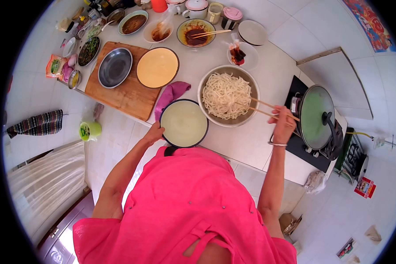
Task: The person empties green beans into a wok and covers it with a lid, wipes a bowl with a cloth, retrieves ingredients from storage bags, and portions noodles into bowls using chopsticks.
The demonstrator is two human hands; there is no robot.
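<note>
My left hand (pixel 154 133) grips the rim of a pale, dark-edged enamel bowl (pixel 185 123) at the counter's front edge; nothing shows inside it but its light green-yellow surface. In my right hand (pixel 284 125) is a pair of wooden chopsticks (pixel 264 105), closed between the fingers. Their tips reach into thick white noodles (pixel 226 96) that heap up in a large steel bowl (pixel 255 99). That bowl stands just right of the enamel one. A purple cloth (pixel 172 94) lies behind my left hand.
A wooden board (pixel 112 99) at left bears a dark metal plate (pixel 115 68) and a yellow dish (pixel 157 67). Bowls of sauce, one with chopsticks (pixel 210 33), line the back. On the right, a glass-lidded wok (pixel 317 116) sits over the black stove (pixel 301 154).
</note>
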